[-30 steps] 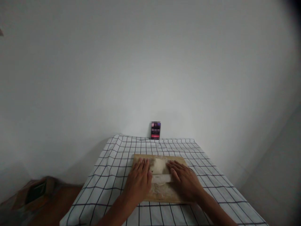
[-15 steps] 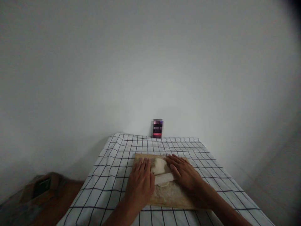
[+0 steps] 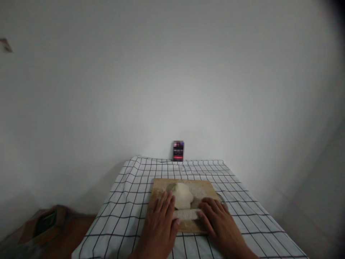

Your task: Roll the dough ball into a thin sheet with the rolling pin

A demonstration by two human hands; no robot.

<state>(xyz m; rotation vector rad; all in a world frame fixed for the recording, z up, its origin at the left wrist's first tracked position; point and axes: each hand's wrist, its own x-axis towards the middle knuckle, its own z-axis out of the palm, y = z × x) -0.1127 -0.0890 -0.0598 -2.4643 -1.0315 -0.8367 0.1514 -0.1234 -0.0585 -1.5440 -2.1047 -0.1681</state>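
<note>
Cream dough (image 3: 183,196): flattened, uneven outline; lies on the wooden board (image 3: 201,185), its near edge meeting the rolling pin (image 3: 186,214); whether any runs beneath the pin, cannot tell
Rolling pin: pale, floury-looking; set crosswise on the board, on the dough's near side; middle stretch visible, ends covered by the two hands
Left hand (image 3: 160,223): palm down over the pin's left end; fingers stretched out, not wrapped round anything; fingertips just beside the dough's left edge
Right hand (image 3: 219,223): over the pin's right end; fingers bent, thumb by the pin; gripping or merely resting, cannot tell
Wooden board: light brown, white dusting; flat on the cloth-covered worktop (image 3: 132,201); thin curved rim (image 3: 222,198) at its right side, partly hidden by the right hand
Cloth-covered worktop: white with dark grid lines; far edge near the wall (image 3: 172,72)
Upright item (image 3: 178,151): pixelated, dark with a pinkish-red band; at the worktop's far edge, before the wall
Brown box (image 3: 44,225): low, left of the worktop; blurred, dark inside
</note>
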